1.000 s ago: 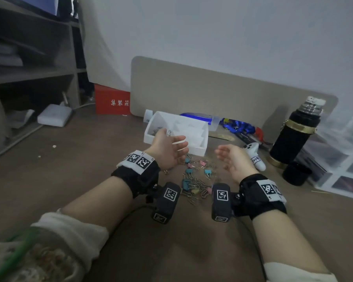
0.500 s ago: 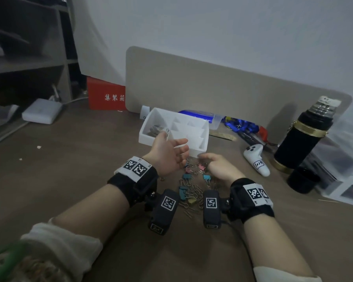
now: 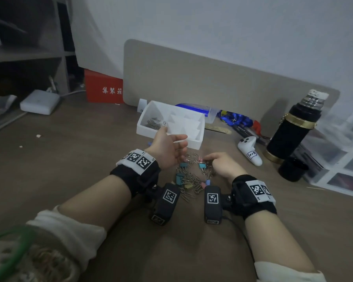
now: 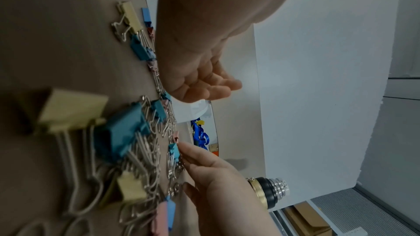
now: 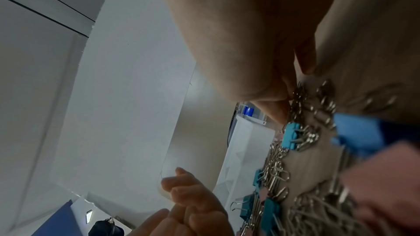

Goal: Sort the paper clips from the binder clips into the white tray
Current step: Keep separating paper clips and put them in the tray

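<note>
A white tray [image 3: 198,141] with dividers sits on the brown surface; several silver paper clips [image 3: 154,123] lie in its left compartment. In front of it lies a mixed pile [image 3: 190,176] of silver paper clips and teal, yellow, pink and blue binder clips [image 4: 124,132]. My left hand [image 3: 178,148] hovers at the pile's left edge, just before the tray, fingers relaxed and empty [image 4: 204,85]. My right hand [image 3: 208,160] is down on the pile's right side. Its thumb and fingertips [image 5: 276,109] pinch silver paper clips [image 5: 297,96] beside a teal binder clip [image 5: 289,135].
A white controller [image 3: 250,150], a black thermos [image 3: 291,131] and a black cup [image 3: 292,168] stand to the right, with clear drawers [image 3: 346,159] beyond. Behind the tray are a beige board [image 3: 192,82], blue items [image 3: 234,119] and a red box [image 3: 104,87].
My right hand has gone from open and raised to down and left on the pile, with its fingers curled onto the clips. My left hand stays open beside the tray.
</note>
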`<state>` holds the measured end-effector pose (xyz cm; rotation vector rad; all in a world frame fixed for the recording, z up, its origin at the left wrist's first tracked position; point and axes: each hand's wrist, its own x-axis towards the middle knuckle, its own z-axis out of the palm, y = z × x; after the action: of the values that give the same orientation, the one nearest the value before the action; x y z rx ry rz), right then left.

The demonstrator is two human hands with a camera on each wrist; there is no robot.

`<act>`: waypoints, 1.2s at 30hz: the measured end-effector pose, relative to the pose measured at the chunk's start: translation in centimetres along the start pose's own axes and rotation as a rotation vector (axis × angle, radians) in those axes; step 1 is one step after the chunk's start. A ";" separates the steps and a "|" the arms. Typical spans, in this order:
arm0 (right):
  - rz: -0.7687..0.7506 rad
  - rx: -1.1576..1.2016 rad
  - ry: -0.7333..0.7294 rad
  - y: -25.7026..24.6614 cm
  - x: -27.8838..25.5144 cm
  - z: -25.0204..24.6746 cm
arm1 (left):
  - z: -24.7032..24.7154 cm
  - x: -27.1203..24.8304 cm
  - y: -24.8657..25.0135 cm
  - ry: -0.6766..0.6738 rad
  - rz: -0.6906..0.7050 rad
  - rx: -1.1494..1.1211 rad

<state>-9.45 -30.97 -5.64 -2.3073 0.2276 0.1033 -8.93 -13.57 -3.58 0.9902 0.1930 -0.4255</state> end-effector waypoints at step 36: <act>-0.027 -0.374 0.047 0.0 -1.0 -0.2 | 0.0 1.1 -2.0 0.044 -0.004 0.076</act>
<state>-10.39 -31.01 -5.32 -2.6867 0.2159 0.0831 -8.82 -14.78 -5.46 1.0744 0.2199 -0.4174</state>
